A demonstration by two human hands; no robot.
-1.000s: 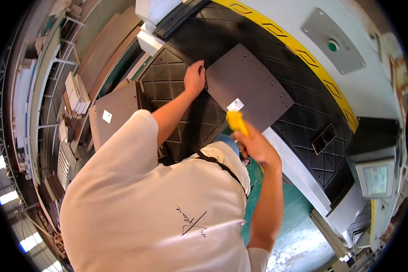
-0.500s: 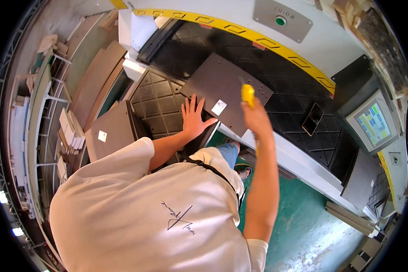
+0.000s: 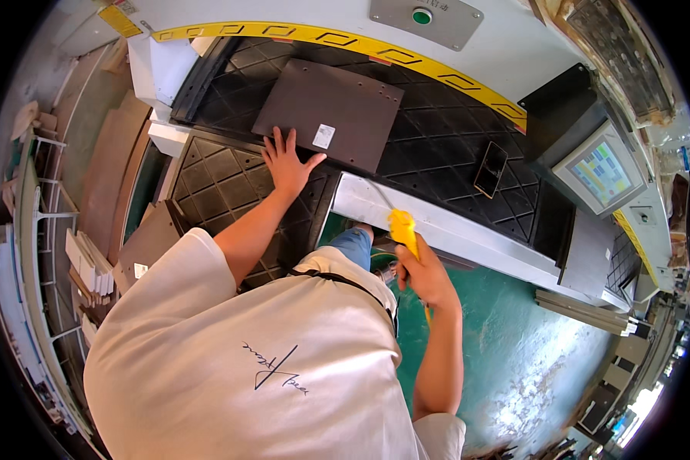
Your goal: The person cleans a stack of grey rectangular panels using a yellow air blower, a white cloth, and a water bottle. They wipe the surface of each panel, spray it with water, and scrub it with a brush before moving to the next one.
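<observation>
A dark brown board with small drilled holes and a white label lies flat on the black ribbed machine bed. My left hand is open, its fingers spread over the board's near left edge and its thumb beside the label. My right hand is closed around a yellow air blow gun. The gun's thin metal nozzle points up and left toward the board's near right corner, just in front of the bed's pale metal edge. Part of a yellow hose shows below that hand.
A black phone lies on the bed to the right. Beyond it stands a touchscreen. A yellow striped guard arches behind the board, below a green button. Stacked panels stand at left. The floor is green.
My right hand has drawn the air blow gun back from over the board to in front of the bed's edge. My left hand stays at the board's near edge. The view has shifted.
</observation>
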